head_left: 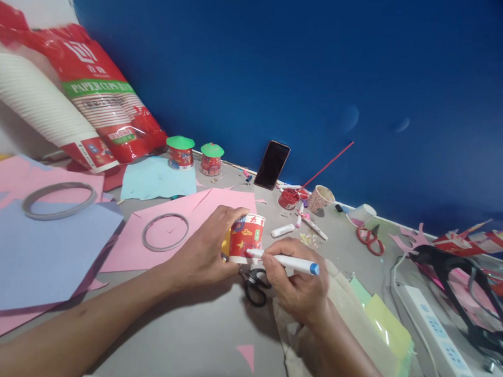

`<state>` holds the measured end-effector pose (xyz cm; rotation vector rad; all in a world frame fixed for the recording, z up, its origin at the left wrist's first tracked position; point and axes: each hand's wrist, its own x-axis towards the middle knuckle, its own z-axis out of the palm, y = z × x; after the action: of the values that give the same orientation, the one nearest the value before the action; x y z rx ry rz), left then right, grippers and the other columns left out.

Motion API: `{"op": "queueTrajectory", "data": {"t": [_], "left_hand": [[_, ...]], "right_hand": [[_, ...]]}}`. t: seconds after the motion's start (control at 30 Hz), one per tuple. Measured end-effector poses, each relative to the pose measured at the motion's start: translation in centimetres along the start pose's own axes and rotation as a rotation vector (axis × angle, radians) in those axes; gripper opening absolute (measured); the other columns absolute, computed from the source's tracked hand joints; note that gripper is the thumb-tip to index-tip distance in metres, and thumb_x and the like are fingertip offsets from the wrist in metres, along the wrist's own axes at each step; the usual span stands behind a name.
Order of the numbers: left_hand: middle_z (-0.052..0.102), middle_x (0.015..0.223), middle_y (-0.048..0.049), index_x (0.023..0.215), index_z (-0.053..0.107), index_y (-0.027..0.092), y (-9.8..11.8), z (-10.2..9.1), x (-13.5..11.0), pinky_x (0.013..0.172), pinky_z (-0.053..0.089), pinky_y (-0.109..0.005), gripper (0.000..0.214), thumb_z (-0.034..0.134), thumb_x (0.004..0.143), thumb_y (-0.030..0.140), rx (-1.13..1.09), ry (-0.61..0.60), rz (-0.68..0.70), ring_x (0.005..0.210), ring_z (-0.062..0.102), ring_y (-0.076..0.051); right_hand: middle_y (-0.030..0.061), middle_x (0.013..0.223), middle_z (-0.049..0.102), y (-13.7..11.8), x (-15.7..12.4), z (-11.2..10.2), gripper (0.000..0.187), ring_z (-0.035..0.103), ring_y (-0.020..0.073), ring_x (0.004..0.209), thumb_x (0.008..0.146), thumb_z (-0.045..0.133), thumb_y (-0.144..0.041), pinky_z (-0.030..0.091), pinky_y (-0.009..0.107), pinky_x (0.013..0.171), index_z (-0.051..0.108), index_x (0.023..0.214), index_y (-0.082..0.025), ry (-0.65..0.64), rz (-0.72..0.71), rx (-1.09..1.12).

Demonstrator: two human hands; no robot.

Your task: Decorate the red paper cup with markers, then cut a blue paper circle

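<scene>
My left hand (pixel 208 251) is wrapped round a small red printed paper cup (pixel 247 236) that stands upside down on the grey table (pixel 193 332). My right hand (pixel 295 281) grips a white marker with a blue end (pixel 290 262), and its tip touches the cup's side. Black-handled scissors (pixel 255 287) lie on the table just under my right hand. A pink paper sheet (pixel 182 224) with a grey ring (pixel 165 232) on it lies left of the cup.
Two red cups with green lids (pixel 194 154) and a black phone (pixel 272 164) stand by the blue wall. Sleeves of paper cups (pixel 83 101) lie far left. Markers, a patterned cup (pixel 319 197), red scissors (pixel 370 240), a power strip (pixel 433 333) and coloured paper lie around.
</scene>
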<state>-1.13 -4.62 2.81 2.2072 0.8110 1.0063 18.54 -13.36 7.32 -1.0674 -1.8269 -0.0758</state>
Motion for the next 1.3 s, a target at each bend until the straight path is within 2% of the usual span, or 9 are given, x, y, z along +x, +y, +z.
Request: {"op": "queueTrajectory", "data": {"t": [0.4,0.53,0.77,0.97,1.3], "left_hand": [[0.064,0.130,-0.0113,0.148,0.052,0.027,0.2,0.1,-0.3,0.101,0.061,-0.052,0.077,0.074,0.074,0.019,0.000,-0.008,0.036,0.122,0.067,-0.036],[0.065,0.132,-0.0114,0.146,0.054,0.027,0.3,0.1,-0.2,0.102,0.061,-0.052,0.077,0.076,0.073,0.018,-0.018,-0.008,0.021,0.124,0.067,-0.037],[0.066,0.138,-0.0102,0.144,0.057,0.029,0.0,0.0,-0.3,0.100,0.061,-0.049,0.070,0.083,0.079,0.027,-0.066,-0.010,-0.033,0.125,0.067,-0.035],[0.064,0.140,-0.0104,0.148,0.052,0.028,-0.1,0.0,-0.3,0.103,0.062,-0.048,0.071,0.081,0.084,0.035,-0.084,-0.006,-0.045,0.124,0.069,-0.033],[0.062,0.144,-0.0102,0.151,0.049,0.028,-0.4,0.1,-0.4,0.106,0.059,-0.048,0.075,0.076,0.081,0.024,-0.073,-0.016,-0.022,0.128,0.066,-0.032]], "right_hand": [[0.0011,0.071,0.078,0.1,-0.1,0.1,0.018,0.072,0.0166,0.058,0.101,0.063,-0.019,0.057,0.026,0.058,0.072,0.085,-0.023,-0.076,0.033,0.003],[0.0005,0.070,0.077,0.2,-0.1,0.0,0.020,0.071,0.0158,0.056,0.100,0.062,-0.018,0.056,0.025,0.058,0.069,0.083,-0.024,-0.049,0.029,-0.020],[-0.0016,0.065,0.074,0.2,0.4,-0.6,0.022,0.070,0.0142,0.052,0.097,0.063,-0.015,0.053,0.022,0.053,0.067,0.078,-0.024,0.000,0.072,-0.020],[-0.0013,0.065,0.075,0.1,0.7,-0.9,0.021,0.069,0.0139,0.052,0.095,0.063,-0.016,0.053,0.022,0.052,0.068,0.077,-0.023,-0.004,0.136,0.011],[-0.0025,0.069,0.074,1.0,-0.7,-0.5,0.019,0.066,0.0124,0.053,0.098,0.066,-0.020,0.048,0.022,0.052,0.070,0.080,-0.023,0.104,0.219,0.041]]}}
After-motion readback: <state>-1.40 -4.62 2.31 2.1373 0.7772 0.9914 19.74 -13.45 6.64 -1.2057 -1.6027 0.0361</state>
